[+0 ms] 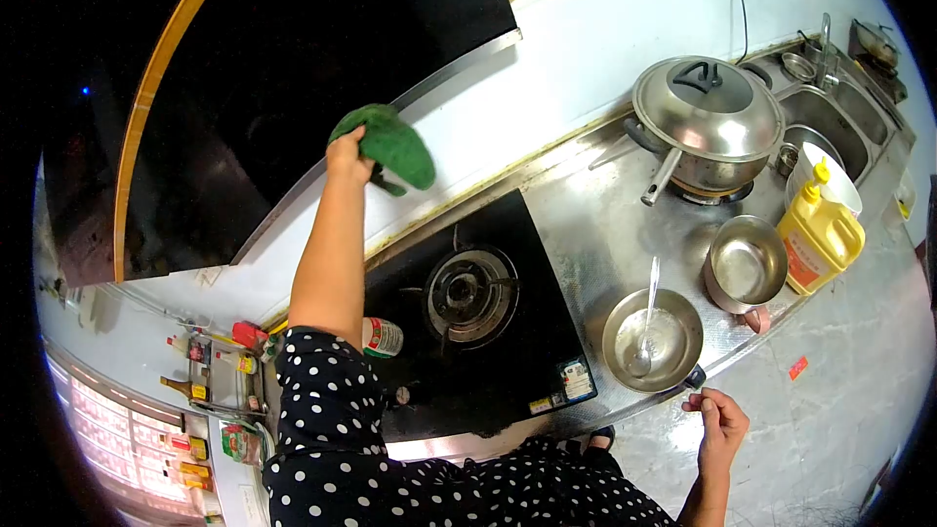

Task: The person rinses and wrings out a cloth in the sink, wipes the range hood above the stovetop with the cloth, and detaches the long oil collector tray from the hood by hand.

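Observation:
Raised at the lower edge of the black range hood (293,59), my left hand (349,154) is closed on a green cloth (405,148). The cloth is bunched and hangs over the front of the hand, close to the hood's metal rim. My right hand (720,422) is low at the counter's front edge with its fingers curled in; nothing shows in them. Just above it is the dark handle of a steel pan (625,327), apart from the fingers as far as I can see. A spoon (648,317) leans inside that pan.
Below my left arm is a black glass gas hob (527,273) with a labelled jar (383,337) on it. A large lidded wok (708,127), a steel pot (747,263), a yellow pump jug (820,239) and a sink (844,127) are to the right. Bottles (185,390) stand at left.

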Available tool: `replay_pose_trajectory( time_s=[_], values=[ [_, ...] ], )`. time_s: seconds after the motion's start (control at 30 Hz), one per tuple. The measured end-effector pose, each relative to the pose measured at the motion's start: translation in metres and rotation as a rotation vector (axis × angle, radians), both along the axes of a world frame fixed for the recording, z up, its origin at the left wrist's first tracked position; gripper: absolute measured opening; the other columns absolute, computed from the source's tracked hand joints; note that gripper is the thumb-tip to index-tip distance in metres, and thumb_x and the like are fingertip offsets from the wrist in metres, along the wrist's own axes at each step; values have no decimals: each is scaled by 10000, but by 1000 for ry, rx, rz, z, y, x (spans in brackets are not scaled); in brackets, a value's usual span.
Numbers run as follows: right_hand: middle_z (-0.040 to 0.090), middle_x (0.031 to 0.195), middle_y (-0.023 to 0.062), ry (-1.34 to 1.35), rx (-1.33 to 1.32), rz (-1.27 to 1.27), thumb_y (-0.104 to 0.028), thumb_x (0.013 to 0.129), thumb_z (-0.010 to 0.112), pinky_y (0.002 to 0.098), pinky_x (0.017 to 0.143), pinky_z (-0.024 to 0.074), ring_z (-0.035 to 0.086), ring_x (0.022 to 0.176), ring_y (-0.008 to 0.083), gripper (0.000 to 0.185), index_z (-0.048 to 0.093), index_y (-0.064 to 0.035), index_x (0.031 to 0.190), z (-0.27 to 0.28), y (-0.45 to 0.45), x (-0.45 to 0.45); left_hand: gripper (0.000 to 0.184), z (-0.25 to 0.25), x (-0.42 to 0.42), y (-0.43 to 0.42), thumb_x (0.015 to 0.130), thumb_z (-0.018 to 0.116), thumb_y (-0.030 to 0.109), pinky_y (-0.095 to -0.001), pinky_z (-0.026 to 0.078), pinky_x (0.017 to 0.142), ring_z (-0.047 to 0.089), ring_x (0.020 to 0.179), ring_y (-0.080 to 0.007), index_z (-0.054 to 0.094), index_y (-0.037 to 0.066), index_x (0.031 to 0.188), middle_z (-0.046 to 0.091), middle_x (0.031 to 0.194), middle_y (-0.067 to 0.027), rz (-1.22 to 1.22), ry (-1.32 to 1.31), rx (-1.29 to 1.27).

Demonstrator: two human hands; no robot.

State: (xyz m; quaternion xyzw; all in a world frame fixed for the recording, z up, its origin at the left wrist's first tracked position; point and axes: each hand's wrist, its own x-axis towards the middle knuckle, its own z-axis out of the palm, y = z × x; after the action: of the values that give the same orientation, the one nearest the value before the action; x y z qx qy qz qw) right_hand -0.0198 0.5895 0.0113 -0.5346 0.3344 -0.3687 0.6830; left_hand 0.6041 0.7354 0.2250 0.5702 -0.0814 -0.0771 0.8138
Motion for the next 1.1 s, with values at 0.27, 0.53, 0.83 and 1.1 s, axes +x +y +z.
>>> replay_pose_trajectory(
  time_s=[0.27, 0.53, 0.83, 1.1],
  values=[
    [654, 805, 132, -2, 9, -12, -22, 879, 531, 310, 701, 515, 642, 715, 199, 147, 617, 51, 972, 2, 2, -10, 245, 0, 15, 60, 811, 497, -72, -519, 532, 784, 615, 911, -359, 558, -29, 1044, 594, 1028, -192, 385, 61, -64],
    [642, 783, 122, -10, 0, 19, -47, 887, 532, 313, 671, 519, 631, 675, 198, 144, 620, 46, 952, -2, 15, 7, 219, 19, -6, 53, 856, 483, 1, -501, 519, 823, 598, 951, -334, 553, 1, 1064, 595, 1036, -175, 117, 129, 92],
    [650, 803, 105, -6, -98, 215, -46, 883, 554, 275, 712, 492, 621, 734, 158, 138, 625, 42, 962, 9, 56, 56, 226, 71, -83, 54, 866, 537, 56, -402, 494, 856, 593, 970, -263, 547, -13, 1081, 590, 1071, -139, -147, -149, 347],
    [657, 812, 108, 44, -184, 330, -73, 888, 555, 280, 703, 498, 636, 740, 170, 151, 625, 40, 961, 41, 114, 92, 228, 110, -77, 191, 864, 541, 100, -403, 478, 902, 601, 993, -248, 567, 7, 1071, 617, 1068, -124, -99, -282, 302]
  ],
)
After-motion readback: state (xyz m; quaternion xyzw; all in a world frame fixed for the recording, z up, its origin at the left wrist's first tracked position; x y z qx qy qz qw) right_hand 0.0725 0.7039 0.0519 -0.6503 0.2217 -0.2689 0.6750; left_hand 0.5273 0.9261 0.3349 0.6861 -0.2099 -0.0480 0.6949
